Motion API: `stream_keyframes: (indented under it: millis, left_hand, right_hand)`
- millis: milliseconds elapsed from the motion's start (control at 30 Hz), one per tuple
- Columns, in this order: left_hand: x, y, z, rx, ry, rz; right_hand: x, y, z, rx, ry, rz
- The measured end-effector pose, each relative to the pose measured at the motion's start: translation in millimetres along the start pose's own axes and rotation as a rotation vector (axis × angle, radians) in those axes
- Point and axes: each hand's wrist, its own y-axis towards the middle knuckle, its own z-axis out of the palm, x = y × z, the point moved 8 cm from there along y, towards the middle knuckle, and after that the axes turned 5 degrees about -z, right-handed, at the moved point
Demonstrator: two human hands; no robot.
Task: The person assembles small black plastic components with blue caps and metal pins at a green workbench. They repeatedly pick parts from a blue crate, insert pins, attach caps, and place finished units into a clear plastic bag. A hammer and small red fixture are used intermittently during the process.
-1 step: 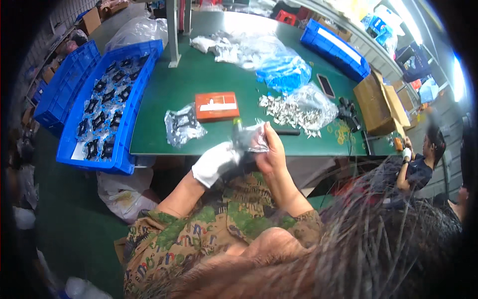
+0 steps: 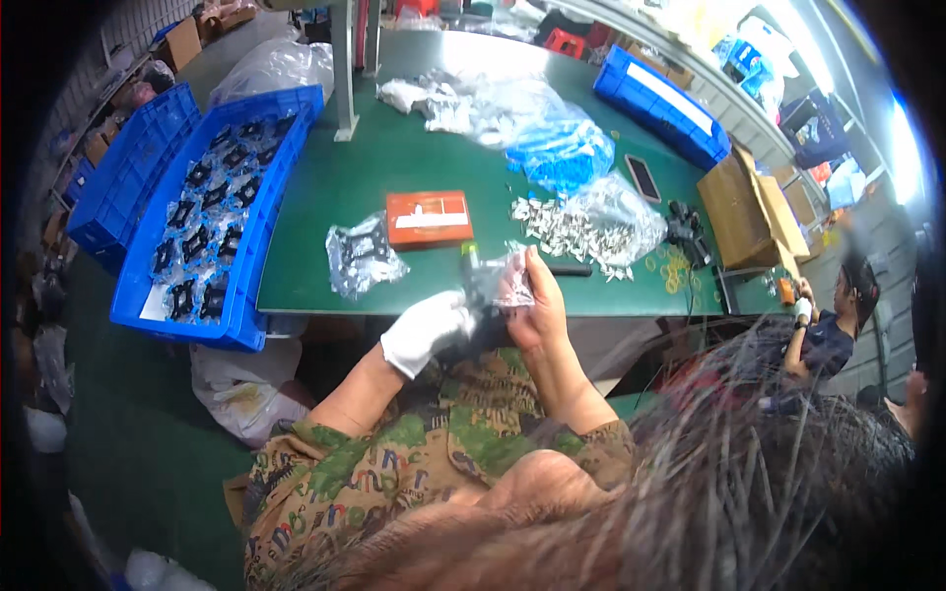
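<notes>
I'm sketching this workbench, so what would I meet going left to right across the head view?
Outer blue crate, blue crate of bagged black parts, lone bagged black part, orange-red box, bare right hand holding clear plastic, phone, cardboard box.

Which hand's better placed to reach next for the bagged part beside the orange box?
Left, probably: the gloved left hand is nearer the bagged part; the bare right hand, holding clear plastic, is farther.
</notes>
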Motion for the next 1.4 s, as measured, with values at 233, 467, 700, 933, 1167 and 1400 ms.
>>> stream_keyframes:
  millis: [233,467,700,933,1167,1400]
  left_hand:
    - [-33,-1,-7,-0.058,0.360,-0.167]
    - [-48,8,-44,-0.119,0.365,-0.131]
    - [-17,19,-69,0.037,0.096,-0.113]
    - [-34,14,-67,-0.269,0.343,0.002]
    - [15,28,-107,-0.457,0.831,0.187]
    - [-82,-1,-45,-0.576,1.063,0.349]
  right_hand:
    - [22,15,46,0.299,-0.447,-0.075]
    - [15,31,98,0.748,-1.602,0.089]
    - [70,155,27,-0.048,-0.840,-0.107]
    - [117,306,12,0.133,-1.965,-1.182]
    - [45,428,-33,0.295,-2.599,-0.545]
    - [68,455,-42,-0.069,-2.609,-0.641]
